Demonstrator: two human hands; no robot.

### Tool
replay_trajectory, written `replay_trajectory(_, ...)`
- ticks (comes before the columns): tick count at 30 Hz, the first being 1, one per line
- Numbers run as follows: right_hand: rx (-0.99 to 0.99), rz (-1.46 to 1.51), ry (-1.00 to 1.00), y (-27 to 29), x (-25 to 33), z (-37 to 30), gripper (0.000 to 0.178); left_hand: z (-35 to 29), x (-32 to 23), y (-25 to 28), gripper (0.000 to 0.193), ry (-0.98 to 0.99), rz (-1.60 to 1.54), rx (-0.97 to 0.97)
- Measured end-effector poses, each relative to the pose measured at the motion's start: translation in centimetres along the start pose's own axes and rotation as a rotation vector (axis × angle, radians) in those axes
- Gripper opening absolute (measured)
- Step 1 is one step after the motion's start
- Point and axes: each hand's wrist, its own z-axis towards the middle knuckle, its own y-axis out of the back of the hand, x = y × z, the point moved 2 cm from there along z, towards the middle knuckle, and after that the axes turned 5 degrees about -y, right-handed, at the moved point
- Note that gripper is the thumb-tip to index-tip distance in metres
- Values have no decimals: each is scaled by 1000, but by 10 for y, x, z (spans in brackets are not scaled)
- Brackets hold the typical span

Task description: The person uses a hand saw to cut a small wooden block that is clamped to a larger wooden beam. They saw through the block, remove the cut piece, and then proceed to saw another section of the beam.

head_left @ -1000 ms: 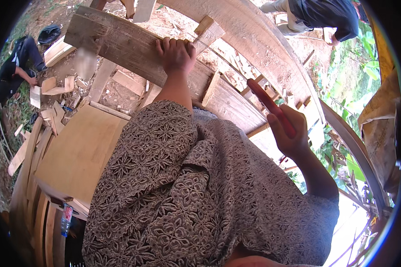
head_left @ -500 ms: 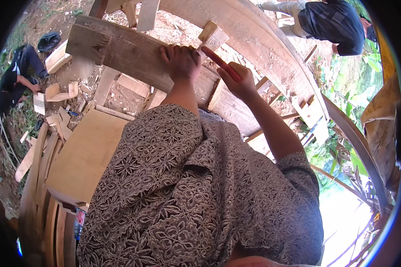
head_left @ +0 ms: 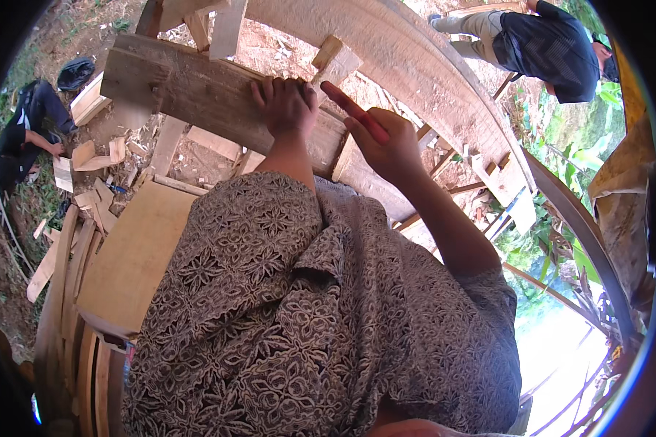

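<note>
My left hand (head_left: 289,108) lies over the far edge of a weathered grey-brown plank (head_left: 215,91), gripping it with the fingertips bent out of sight. A red stick-like tool handle (head_left: 353,111) is closed in my right hand (head_left: 388,146), pointing up and left. Its far end comes close to a short pale wood block (head_left: 340,67), just past my left hand. Whether the two touch, and what sort of tool it is, I cannot make out. A second short board (head_left: 133,76) sits across the plank's left end.
A broad curved timber (head_left: 408,65) sweeps across the far side. Beside me on the left are a pale wooden panel (head_left: 135,251) and long leaning strips (head_left: 62,291). Wood scraps litter the ground. One person (head_left: 543,51) stands far right; another (head_left: 29,131) crouches far left.
In the picture, both hands, the plank and the block have shifted slightly left as the view moved. My right hand sits a little lower relative to the plank. Both grips stay the same.
</note>
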Motion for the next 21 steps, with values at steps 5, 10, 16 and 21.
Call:
replay_trajectory(5,18,-88,85,47,24,-38,30,-1,0,2,40,10,-7,0)
replay_trajectory(10,33,-68,-3,69,12,-78,30,0,0,3,42,20,-15,35)
replay_trajectory(16,-3,-79,-27,98,25,-101,36,2,3,5,42,44,-60,86)
replay_trajectory(21,57,-160,29,105,44,-104,34,-1,4,4,42,40,-97,47)
